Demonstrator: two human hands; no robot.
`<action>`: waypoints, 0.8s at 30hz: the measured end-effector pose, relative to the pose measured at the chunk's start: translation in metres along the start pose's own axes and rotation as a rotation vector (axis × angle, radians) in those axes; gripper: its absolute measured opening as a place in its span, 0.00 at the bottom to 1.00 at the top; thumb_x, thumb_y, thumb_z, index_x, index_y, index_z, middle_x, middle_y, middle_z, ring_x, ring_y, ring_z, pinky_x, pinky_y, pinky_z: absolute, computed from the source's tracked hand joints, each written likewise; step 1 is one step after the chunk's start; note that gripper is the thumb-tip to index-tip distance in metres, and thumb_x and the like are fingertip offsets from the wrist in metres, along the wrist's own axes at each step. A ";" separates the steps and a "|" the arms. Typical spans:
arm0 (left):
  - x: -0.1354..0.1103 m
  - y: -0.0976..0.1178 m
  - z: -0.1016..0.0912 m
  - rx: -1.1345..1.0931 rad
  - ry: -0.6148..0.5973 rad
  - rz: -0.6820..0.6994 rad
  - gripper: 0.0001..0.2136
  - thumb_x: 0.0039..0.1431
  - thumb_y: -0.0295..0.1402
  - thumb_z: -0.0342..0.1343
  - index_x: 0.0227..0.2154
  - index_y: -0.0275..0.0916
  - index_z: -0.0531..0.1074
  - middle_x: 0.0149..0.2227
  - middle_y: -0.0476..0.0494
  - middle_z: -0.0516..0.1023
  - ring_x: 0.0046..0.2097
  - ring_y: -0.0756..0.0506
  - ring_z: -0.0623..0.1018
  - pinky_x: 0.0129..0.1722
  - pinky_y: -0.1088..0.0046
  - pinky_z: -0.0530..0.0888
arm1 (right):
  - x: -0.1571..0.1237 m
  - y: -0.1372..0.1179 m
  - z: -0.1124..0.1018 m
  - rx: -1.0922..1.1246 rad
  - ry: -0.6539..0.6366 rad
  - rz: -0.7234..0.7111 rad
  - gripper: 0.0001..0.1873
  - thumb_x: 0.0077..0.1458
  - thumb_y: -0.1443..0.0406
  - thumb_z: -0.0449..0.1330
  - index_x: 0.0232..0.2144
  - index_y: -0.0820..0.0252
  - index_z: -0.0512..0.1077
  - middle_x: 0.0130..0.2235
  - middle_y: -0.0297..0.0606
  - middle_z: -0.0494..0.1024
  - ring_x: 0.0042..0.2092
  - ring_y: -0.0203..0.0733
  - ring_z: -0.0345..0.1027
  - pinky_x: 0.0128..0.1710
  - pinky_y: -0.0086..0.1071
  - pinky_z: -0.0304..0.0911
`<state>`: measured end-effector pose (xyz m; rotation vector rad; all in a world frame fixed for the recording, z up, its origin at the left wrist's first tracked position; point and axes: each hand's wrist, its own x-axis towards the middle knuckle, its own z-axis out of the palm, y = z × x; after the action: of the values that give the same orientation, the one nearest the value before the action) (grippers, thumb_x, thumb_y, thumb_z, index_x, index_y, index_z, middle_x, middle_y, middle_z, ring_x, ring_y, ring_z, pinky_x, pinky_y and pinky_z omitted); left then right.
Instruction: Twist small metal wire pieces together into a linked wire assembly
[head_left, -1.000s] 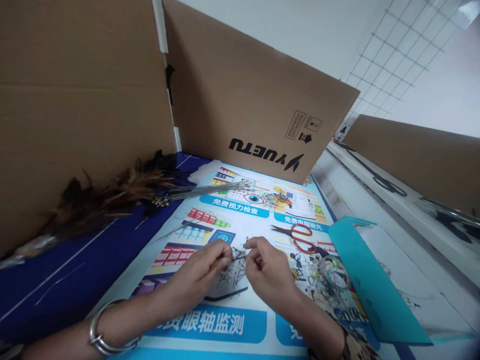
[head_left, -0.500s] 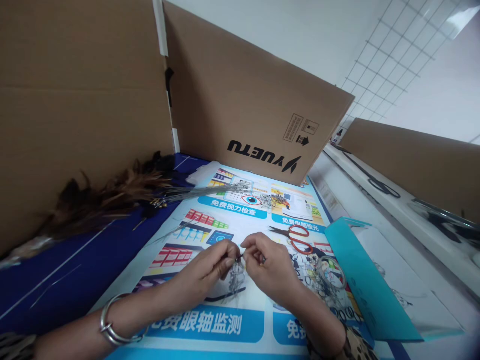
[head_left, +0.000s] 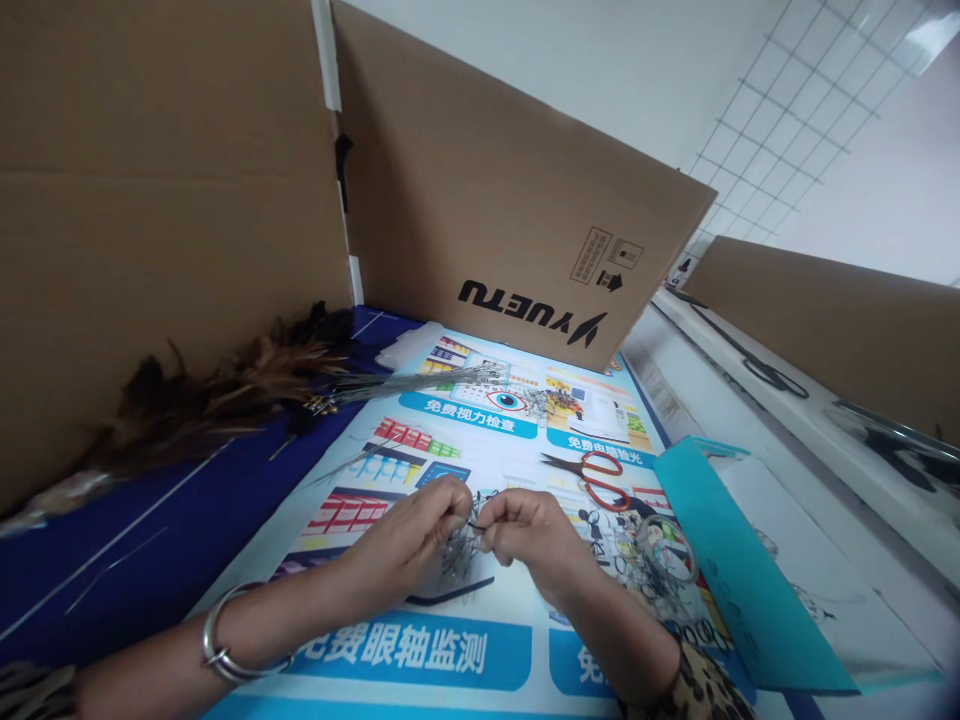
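Observation:
My left hand [head_left: 429, 528], with a silver bangle on the wrist, is closed in a pinch over the middle of the printed sheet. Facing it, my right hand [head_left: 529, 535] has thumb and index finger pressed together, the tips almost meeting those of the left. A small tangle of thin dark wire [head_left: 459, 552] hangs between and below the fingertips. The fingers partly cover where it is gripped. Beyond my right hand lie red-handled scissors [head_left: 604, 480]. To its right sits a heap of wire pieces [head_left: 652, 565] with a wire coil [head_left: 670, 548].
Long straight wires [head_left: 420, 381] lie at the back. Brown feathers [head_left: 247, 375] rest on the blue cloth [head_left: 172, 535] at left. Cardboard panels [head_left: 517, 190] stand behind and left. A teal folder [head_left: 750, 570] lies at right, next to a white sheet [head_left: 847, 600].
My right hand has closed its thumb and index finger and tilted toward the left hand. The wire tangle now shows slightly further left, with strands above the fingertips. The view has shifted slightly.

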<state>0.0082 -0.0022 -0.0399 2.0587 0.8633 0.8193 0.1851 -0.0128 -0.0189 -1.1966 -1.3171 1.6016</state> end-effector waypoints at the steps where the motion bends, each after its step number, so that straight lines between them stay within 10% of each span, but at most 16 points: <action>1: 0.000 0.000 0.000 0.006 -0.003 -0.008 0.09 0.63 0.32 0.35 0.30 0.39 0.58 0.31 0.47 0.64 0.33 0.47 0.65 0.33 0.71 0.64 | 0.000 0.002 0.000 0.097 -0.035 0.035 0.08 0.36 0.73 0.56 0.24 0.64 0.72 0.19 0.30 0.70 0.18 0.26 0.55 0.19 0.22 0.50; 8: -0.003 -0.003 0.002 0.073 -0.066 -0.049 0.05 0.59 0.26 0.39 0.30 0.40 0.57 0.30 0.49 0.65 0.31 0.48 0.65 0.30 0.73 0.63 | -0.006 0.010 -0.002 0.278 -0.418 0.125 0.09 0.42 0.67 0.63 0.30 0.65 0.74 0.18 0.30 0.68 0.17 0.28 0.56 0.17 0.23 0.49; 12: -0.003 -0.001 0.003 0.123 0.027 -0.034 0.07 0.58 0.22 0.39 0.30 0.39 0.58 0.33 0.47 0.64 0.35 0.47 0.65 0.34 0.71 0.64 | -0.005 0.020 0.006 0.189 -0.199 -0.081 0.14 0.48 0.63 0.60 0.40 0.58 0.73 0.16 0.26 0.61 0.17 0.28 0.50 0.18 0.24 0.49; 18: -0.002 0.003 0.004 0.116 0.078 -0.026 0.07 0.59 0.23 0.38 0.31 0.39 0.58 0.37 0.44 0.62 0.40 0.45 0.64 0.39 0.67 0.65 | -0.006 0.020 0.017 -0.535 0.163 -0.510 0.11 0.55 0.66 0.53 0.31 0.60 0.75 0.25 0.35 0.69 0.29 0.35 0.62 0.30 0.28 0.58; 24: -0.005 0.008 0.011 0.116 0.082 -0.025 0.08 0.61 0.24 0.38 0.27 0.39 0.56 0.34 0.45 0.62 0.37 0.46 0.64 0.38 0.67 0.66 | -0.002 0.021 0.014 -0.758 0.358 -0.615 0.11 0.54 0.70 0.52 0.27 0.62 0.74 0.22 0.34 0.67 0.26 0.33 0.61 0.28 0.25 0.57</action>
<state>0.0161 -0.0137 -0.0404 2.1227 1.0009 0.8627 0.1726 -0.0232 -0.0385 -1.2338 -1.8669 0.4219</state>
